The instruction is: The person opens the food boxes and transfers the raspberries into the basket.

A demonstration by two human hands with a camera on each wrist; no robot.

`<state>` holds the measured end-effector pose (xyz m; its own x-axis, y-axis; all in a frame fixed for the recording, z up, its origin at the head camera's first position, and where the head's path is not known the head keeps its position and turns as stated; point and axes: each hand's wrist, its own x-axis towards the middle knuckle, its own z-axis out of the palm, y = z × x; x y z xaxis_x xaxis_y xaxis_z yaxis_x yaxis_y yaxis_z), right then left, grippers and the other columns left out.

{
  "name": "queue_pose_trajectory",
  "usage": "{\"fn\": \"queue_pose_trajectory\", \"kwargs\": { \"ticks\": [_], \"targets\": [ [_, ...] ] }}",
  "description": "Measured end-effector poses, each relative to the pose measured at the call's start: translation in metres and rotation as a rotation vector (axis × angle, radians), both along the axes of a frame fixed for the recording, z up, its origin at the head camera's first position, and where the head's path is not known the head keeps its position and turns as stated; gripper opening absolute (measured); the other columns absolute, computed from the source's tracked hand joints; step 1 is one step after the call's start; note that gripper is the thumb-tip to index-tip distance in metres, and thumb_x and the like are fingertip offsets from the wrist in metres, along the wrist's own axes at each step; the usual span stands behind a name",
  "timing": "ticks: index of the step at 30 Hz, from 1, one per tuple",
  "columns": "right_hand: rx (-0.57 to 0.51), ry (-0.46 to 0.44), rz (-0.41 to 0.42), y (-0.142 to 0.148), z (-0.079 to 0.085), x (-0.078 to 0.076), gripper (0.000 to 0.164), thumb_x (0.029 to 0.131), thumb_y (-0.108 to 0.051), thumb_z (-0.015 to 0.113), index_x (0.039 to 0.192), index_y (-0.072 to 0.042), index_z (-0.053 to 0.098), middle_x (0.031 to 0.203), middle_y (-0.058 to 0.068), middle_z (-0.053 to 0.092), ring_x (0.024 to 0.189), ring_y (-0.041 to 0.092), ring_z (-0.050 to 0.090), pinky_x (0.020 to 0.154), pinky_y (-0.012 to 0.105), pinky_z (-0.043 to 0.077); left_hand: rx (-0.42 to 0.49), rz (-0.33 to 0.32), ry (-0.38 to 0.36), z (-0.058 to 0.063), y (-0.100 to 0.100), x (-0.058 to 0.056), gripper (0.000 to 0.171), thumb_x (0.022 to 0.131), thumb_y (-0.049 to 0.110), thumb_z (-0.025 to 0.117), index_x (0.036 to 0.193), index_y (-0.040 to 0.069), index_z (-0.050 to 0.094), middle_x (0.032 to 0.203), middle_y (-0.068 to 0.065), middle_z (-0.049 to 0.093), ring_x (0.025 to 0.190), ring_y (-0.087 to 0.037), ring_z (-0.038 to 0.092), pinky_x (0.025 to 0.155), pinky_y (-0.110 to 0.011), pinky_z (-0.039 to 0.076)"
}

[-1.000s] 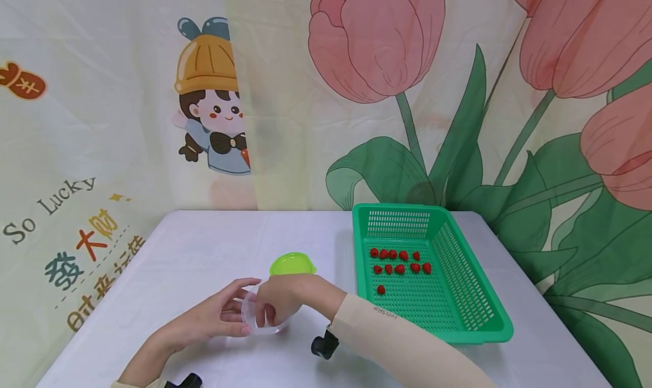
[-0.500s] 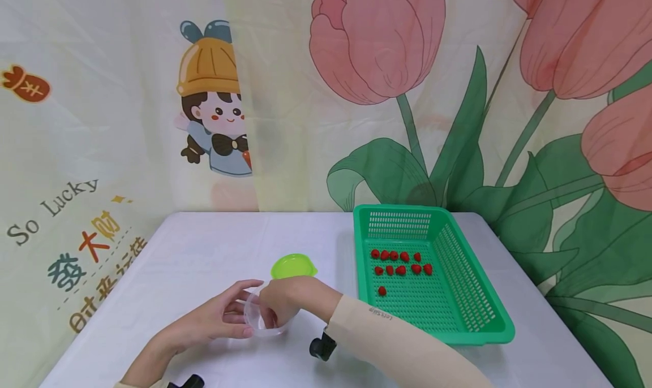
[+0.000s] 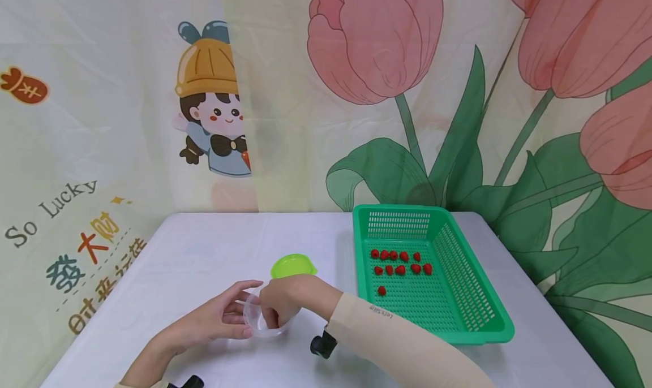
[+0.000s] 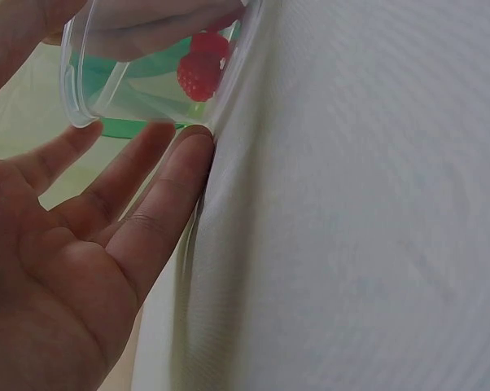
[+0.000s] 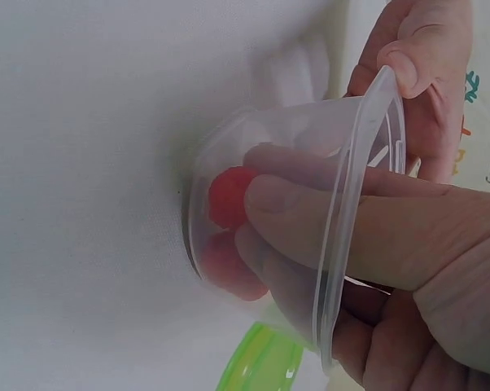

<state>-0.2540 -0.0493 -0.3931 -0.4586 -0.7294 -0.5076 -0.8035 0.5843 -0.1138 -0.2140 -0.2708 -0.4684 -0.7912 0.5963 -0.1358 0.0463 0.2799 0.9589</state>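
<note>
A clear plastic tub (image 3: 253, 314) stands on the table, with my left hand (image 3: 209, 320) holding it from its left side. The left wrist view shows the fingers of that hand (image 4: 90, 236) against the tub's outside. My right hand (image 3: 281, 300) reaches into the tub. In the right wrist view, its thumb and fingers pinch a raspberry (image 5: 231, 198) near the bottom. A second raspberry (image 5: 233, 267) lies beside it within the tub. Most of the tub's inside is hidden by the right hand in the head view.
Behind the tub lies a bright green lid (image 3: 293, 265). To the right stands a green perforated basket (image 3: 448, 303) with several raspberries (image 3: 400, 270) in rows on its floor. A white cloth (image 3: 219, 241) covers the table, and a printed curtain hangs behind it.
My right hand's fingers have shifted slightly within the tub and drawn closer together. The left hand, the tub and the raspberries in the basket stay nearly where they were.
</note>
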Motion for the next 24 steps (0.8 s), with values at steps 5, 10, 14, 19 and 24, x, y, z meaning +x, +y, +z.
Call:
{"fn": "queue_pose_trajectory", "kwargs": {
  "ticks": [5,10,14,19,24],
  "targets": [
    [-0.018,-0.034,0.011,0.001,0.001,-0.002,0.013,0.098,-0.015,0.078,0.096,-0.026,0.084,0.088,-0.012,0.071,0.085,0.005,0.058,0.076,0.014,0.048,-0.007,0.005,0.007,0.0,0.0,0.0,0.087,0.096,0.012,0.078,0.166,0.018,0.027,0.147,-0.024,0.05,0.13,-0.037,0.062,0.098,-0.031,0.058],
    [-0.091,-0.071,0.009,0.008,0.011,-0.007,0.011,0.097,-0.016,0.08,0.099,-0.025,0.085,0.088,-0.014,0.071,0.087,0.003,0.06,0.076,0.015,0.049,-0.018,0.016,0.003,0.001,0.0,0.002,0.084,0.096,0.013,0.078,0.164,0.023,0.031,0.148,-0.023,0.049,0.129,-0.036,0.063,0.098,-0.031,0.058],
    [-0.19,-0.101,0.013,0.019,0.025,-0.011,0.013,0.097,-0.014,0.08,0.105,-0.023,0.085,0.089,-0.017,0.071,0.087,0.001,0.063,0.077,0.014,0.051,-0.02,0.014,0.009,0.003,0.0,0.003,0.084,0.096,0.012,0.079,0.164,0.022,0.031,0.151,-0.023,0.047,0.13,-0.036,0.063,0.098,-0.03,0.058],
    [-0.308,-0.163,-0.003,0.041,0.045,-0.018,0.015,0.097,-0.012,0.079,0.11,-0.018,0.085,0.095,-0.011,0.074,0.087,0.003,0.065,0.077,0.015,0.054,-0.019,0.016,0.0,0.004,0.001,0.003,0.086,0.096,0.012,0.078,0.165,0.019,0.028,0.154,-0.024,0.044,0.13,-0.037,0.063,0.098,-0.03,0.058],
    [-0.373,-0.19,-0.008,0.069,0.067,-0.025,0.014,0.097,-0.013,0.08,0.11,-0.016,0.084,0.095,-0.011,0.075,0.085,0.003,0.067,0.079,0.016,0.056,-0.042,0.034,-0.023,0.003,0.0,0.002,0.087,0.096,0.014,0.078,0.166,0.02,0.027,0.153,-0.021,0.046,0.131,-0.035,0.062,0.098,-0.028,0.057]
  ]
}}
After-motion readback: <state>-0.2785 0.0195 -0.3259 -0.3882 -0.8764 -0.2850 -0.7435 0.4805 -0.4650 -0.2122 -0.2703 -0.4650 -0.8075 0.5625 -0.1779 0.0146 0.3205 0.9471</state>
